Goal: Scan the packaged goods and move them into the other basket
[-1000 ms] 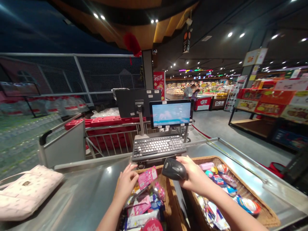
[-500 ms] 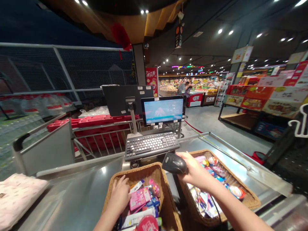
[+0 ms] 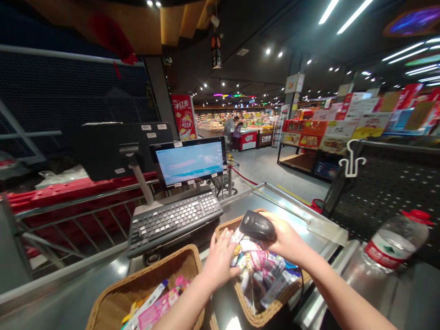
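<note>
My right hand (image 3: 283, 231) is wrapped round a black barcode scanner (image 3: 256, 224), held over the right wicker basket (image 3: 252, 316). Small colourful packets (image 3: 263, 263) fill this basket; the scanner and my right hand cover part of them. At the basket's left side is my left hand (image 3: 222, 256), its fingers stretched out and thumb apart, beside the packets. Whether its fingertips touch one is not clear. The left wicker basket (image 3: 190, 259) sits partly under my left forearm. Inside it lie a pink packet (image 3: 158, 311) and other small goods.
A black keyboard (image 3: 177, 220) stands behind the baskets, below a lit monitor (image 3: 190, 160). On the right are a large water bottle with a red cap (image 3: 393, 243) and a black perforated panel (image 3: 395, 183). Two people (image 3: 233, 130) are far back.
My left hand has moved from inside the left basket across to the right basket. The scanner, still in my right hand, is now over the right basket. My view has turned right.
</note>
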The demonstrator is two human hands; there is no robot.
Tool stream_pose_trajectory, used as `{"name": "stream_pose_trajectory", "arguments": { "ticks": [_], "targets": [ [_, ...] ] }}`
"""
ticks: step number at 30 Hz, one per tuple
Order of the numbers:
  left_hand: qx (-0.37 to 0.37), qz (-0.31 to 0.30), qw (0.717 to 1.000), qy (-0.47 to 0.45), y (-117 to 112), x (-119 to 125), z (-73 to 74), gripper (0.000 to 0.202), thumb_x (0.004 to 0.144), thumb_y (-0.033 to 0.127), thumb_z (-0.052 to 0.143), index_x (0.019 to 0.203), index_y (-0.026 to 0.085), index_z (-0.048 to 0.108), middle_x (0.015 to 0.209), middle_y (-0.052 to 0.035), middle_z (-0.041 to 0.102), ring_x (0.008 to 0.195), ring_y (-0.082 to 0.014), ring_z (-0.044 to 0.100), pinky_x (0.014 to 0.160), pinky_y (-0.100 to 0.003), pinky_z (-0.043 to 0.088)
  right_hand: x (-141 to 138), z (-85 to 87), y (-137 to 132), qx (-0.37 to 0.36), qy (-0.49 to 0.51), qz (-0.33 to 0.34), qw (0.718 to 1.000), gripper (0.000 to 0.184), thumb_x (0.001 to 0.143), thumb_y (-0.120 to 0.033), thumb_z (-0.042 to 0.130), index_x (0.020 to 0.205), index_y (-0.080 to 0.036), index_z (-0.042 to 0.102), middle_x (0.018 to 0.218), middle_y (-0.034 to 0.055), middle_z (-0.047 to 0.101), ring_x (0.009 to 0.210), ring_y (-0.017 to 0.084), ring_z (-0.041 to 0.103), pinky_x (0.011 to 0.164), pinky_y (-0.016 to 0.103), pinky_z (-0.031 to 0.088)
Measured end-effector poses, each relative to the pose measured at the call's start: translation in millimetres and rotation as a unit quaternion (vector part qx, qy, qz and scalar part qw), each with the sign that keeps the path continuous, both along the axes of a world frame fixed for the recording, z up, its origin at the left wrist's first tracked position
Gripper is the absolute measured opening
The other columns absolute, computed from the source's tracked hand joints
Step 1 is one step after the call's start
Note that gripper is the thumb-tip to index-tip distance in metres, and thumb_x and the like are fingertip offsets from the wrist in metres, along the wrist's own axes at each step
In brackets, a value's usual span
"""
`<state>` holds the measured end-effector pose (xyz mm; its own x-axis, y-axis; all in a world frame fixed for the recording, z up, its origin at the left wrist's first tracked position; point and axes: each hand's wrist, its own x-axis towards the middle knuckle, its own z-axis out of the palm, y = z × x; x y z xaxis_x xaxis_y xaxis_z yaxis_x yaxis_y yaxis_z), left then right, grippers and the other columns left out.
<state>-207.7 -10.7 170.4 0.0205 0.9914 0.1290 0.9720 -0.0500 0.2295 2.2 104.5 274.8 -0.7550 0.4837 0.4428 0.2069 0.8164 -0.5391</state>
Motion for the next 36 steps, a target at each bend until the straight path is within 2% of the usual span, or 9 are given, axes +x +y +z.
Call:
{"name": "stream_pose_trajectory", "arguments": {
  "ticks": [6, 9, 13, 19, 23, 25, 28, 33, 36],
  "targets": [
    [-0.075, -0.093, 0.992, 0.051, 66, 48, -20.9, 0.068, 0.057, 0.053, 0.077, 0.112, 0.015, 0.065, 0.152, -0.0175, 0.033, 0.142, -0.039, 0.02, 0.117, -0.057, 0.007, 28, -12.1, 25, -0.002, -0.009, -0.036, 0.999, 0.046, 0.062, -0.012, 0.06, 0.107, -0.02, 0.063, 0.112, 0.0097, 0.065, 0.111, 0.03, 0.057, 0.103, 0.048, 0.04],
    [-0.109, -0.104, 0.985, 0.087, 86, 61, -27.3, 0.07, 0.058, 0.051, 0.076, 0.113, 0.01, 0.066, 0.15, -0.0209, 0.034, 0.142, -0.0381, 0.02, 0.119, -0.054, 0.006, 37, -14.7, 34, -0.01, -0.001, -0.042, 0.999, 0.045, 0.06, -0.011, 0.058, 0.104, -0.019, 0.062, 0.109, 0.0098, 0.065, 0.11, 0.029, 0.058, 0.101, 0.046, 0.043],
    [-0.104, -0.092, 0.982, 0.125, 99, 70, -34.2, 0.067, 0.064, 0.051, 0.071, 0.116, 0.011, 0.066, 0.151, -0.0202, 0.034, 0.142, -0.0355, 0.021, 0.119, -0.053, 0.003, 43, -18.1, 45, -0.018, 0.014, -0.045, 0.999, 0.043, 0.059, -0.011, 0.057, 0.102, -0.018, 0.063, 0.109, 0.01, 0.066, 0.108, 0.028, 0.058, 0.097, 0.043, 0.045],
    [-0.124, -0.075, 0.981, 0.13, 99, 74, -43.1, 0.087, 0.058, 0.064, 0.071, 0.124, 0.009, 0.061, 0.153, -0.0219, 0.029, 0.144, -0.0385, 0.014, 0.118, -0.058, 0.004, 43, -21.5, 54, -0.032, 0.011, -0.048, 0.998, 0.05, 0.061, -0.012, 0.059, 0.11, -0.019, 0.062, 0.115, 0.0102, 0.064, 0.112, 0.029, 0.057, 0.103, 0.047, 0.041],
    [-0.12, -0.072, 0.982, 0.129, 96, 75, -40.0, 0.065, 0.061, 0.051, 0.07, 0.115, 0.016, 0.067, 0.154, -0.0169, 0.03, 0.144, -0.0365, 0.017, 0.118, -0.058, 0.003, 40, -18.0, 52, -0.032, 0.003, -0.042, 0.999, 0.042, 0.061, -0.011, 0.059, 0.102, -0.021, 0.065, 0.113, 0.009, 0.065, 0.111, 0.029, 0.058, 0.103, 0.047, 0.04],
    [-0.103, -0.074, 0.984, 0.123, 93, 72, -34.4, 0.057, 0.062, 0.044, 0.067, 0.112, 0.016, 0.069, 0.154, -0.0156, 0.031, 0.144, -0.036, 0.018, 0.118, -0.056, 0.002, 39, -17.0, 51, -0.027, 0.001, -0.04, 0.999, 0.041, 0.061, -0.011, 0.059, 0.1, -0.02, 0.065, 0.112, 0.0091, 0.065, 0.11, 0.029, 0.058, 0.102, 0.047, 0.041],
    [-0.072, -0.065, 0.989, 0.108, 86, 59, -22.4, 0.063, 0.063, 0.042, 0.064, 0.119, 0.012, 0.064, 0.154, -0.0178, 0.03, 0.144, -0.0369, 0.018, 0.118, -0.057, 0.001, 38, -17.4, 49, -0.013, 0.004, -0.04, 0.999, 0.041, 0.063, -0.013, 0.06, 0.103, -0.019, 0.065, 0.112, 0.0098, 0.065, 0.11, 0.029, 0.058, 0.101, 0.046, 0.043],
    [-0.011, -0.06, 0.994, 0.088, 63, 26, 0.1, 0.068, 0.07, 0.046, 0.061, 0.129, 0.014, 0.052, 0.155, -0.0173, 0.028, 0.145, -0.0332, 0.019, 0.116, -0.062, 0.004, 32, -15.4, 42, 0.001, 0.024, -0.043, 0.999, 0.057, 0.065, -0.014, 0.06, 0.122, -0.019, 0.059, 0.121, 0.0112, 0.064, 0.113, 0.03, 0.057, 0.1, 0.045, 0.043],
    [0.04, -0.042, 0.993, 0.101, 47, 6, 14.1, 0.058, 0.07, 0.044, 0.065, 0.12, 0.016, 0.055, 0.157, -0.0166, 0.023, 0.146, -0.0319, 0.017, 0.116, -0.061, 0.007, 27, -10.5, 35, 0.003, 0.027, -0.039, 0.999, 0.06, 0.066, -0.013, 0.059, 0.126, -0.02, 0.057, 0.123, 0.0112, 0.063, 0.114, 0.029, 0.057, 0.1, 0.045, 0.043]
  ]
}}
